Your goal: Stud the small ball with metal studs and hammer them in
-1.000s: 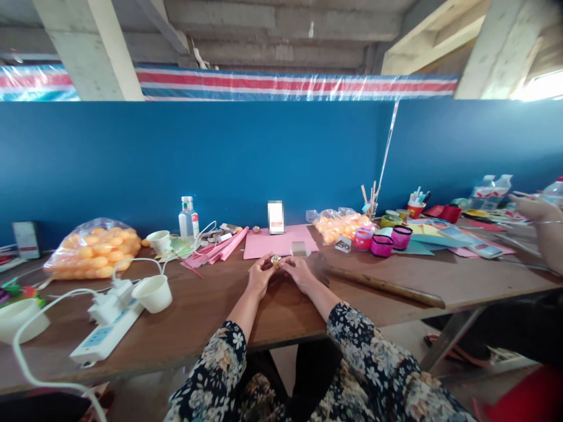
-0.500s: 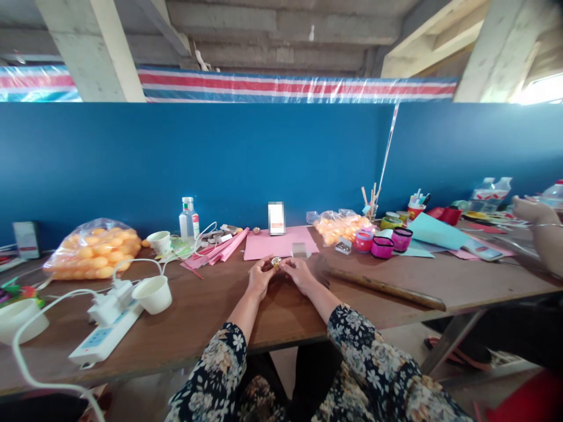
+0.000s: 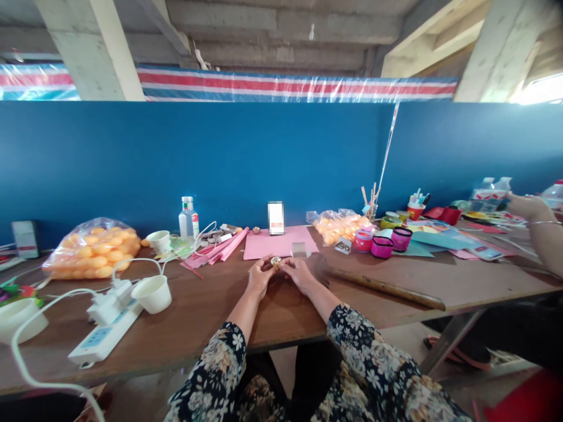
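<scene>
Above the near edge of a pink sheet (image 3: 259, 245), both hands meet around a small round shiny gold-and-silver piece (image 3: 275, 260). My left hand (image 3: 259, 275) pinches it from the left with thumb and fingertips. From the right, my right hand (image 3: 297, 274) is closed with its fingertips on the same piece. It is too small for its kind to be told, and the fingers partly cover it. A similar shiny ball (image 3: 255, 230) lies at the sheet's back left. Just beyond my right hand is a small grey square (image 3: 298, 249).
Left are a power strip (image 3: 105, 334) with cables, a paper cup (image 3: 152, 294) and a bag of orange balls (image 3: 94, 249). A wooden stick (image 3: 387, 287) and magenta bands (image 3: 382, 247) lie right. A phone-like screen (image 3: 276, 218) stands behind. A co-worker's hand (image 3: 530, 208) is far right.
My hands stay in nearly the same place around the small piece. At the right, the teal sheet has shifted and shows lower, and the co-worker's hand has moved slightly left.
</scene>
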### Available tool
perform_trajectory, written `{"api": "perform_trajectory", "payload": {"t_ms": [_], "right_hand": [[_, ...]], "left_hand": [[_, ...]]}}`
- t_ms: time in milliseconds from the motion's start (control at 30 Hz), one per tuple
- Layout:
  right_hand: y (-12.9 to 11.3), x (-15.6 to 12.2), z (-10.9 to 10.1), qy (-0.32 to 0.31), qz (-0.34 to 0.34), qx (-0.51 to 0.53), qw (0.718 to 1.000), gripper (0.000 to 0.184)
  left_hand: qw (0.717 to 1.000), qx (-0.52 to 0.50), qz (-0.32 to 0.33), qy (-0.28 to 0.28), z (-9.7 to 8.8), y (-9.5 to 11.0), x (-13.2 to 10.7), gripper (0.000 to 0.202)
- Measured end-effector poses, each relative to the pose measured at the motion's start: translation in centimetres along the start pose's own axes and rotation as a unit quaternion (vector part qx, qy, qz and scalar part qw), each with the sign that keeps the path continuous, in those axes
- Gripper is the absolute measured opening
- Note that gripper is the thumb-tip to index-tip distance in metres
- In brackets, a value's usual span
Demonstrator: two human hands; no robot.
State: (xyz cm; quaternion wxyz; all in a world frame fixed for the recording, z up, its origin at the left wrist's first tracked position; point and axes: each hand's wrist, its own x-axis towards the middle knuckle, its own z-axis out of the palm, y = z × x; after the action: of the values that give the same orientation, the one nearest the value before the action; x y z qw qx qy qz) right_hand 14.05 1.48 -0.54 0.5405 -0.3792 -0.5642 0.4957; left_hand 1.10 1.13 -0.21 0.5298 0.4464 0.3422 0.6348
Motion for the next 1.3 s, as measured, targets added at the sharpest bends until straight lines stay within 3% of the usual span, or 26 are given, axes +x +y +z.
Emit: {"api": "perform_trajectory", "payload": {"t_ms": [533, 733, 1300], "right_hand": [[-0.01, 0.09, 0.22, 0.007, 0.022, 0.042, 0.999, 0.032], [-0.33, 0.0, 0.32, 0.006, 0.04, 0.056, 0.998, 0.031], [-0.18, 0.03, 0.4, 0.018, 0.05, 0.066, 0.996, 0.031]], "left_hand": [[0.999, 0.042, 0.017, 0.005, 0.05, -0.1, 0.02, 0.052], [0.999, 0.045, 0.016, 0.007, -0.18, -0.41, 0.26, 0.061], [0.997, 0.07, 0.016, 0.012, -0.01, -0.12, -0.02, 0.054]]}}
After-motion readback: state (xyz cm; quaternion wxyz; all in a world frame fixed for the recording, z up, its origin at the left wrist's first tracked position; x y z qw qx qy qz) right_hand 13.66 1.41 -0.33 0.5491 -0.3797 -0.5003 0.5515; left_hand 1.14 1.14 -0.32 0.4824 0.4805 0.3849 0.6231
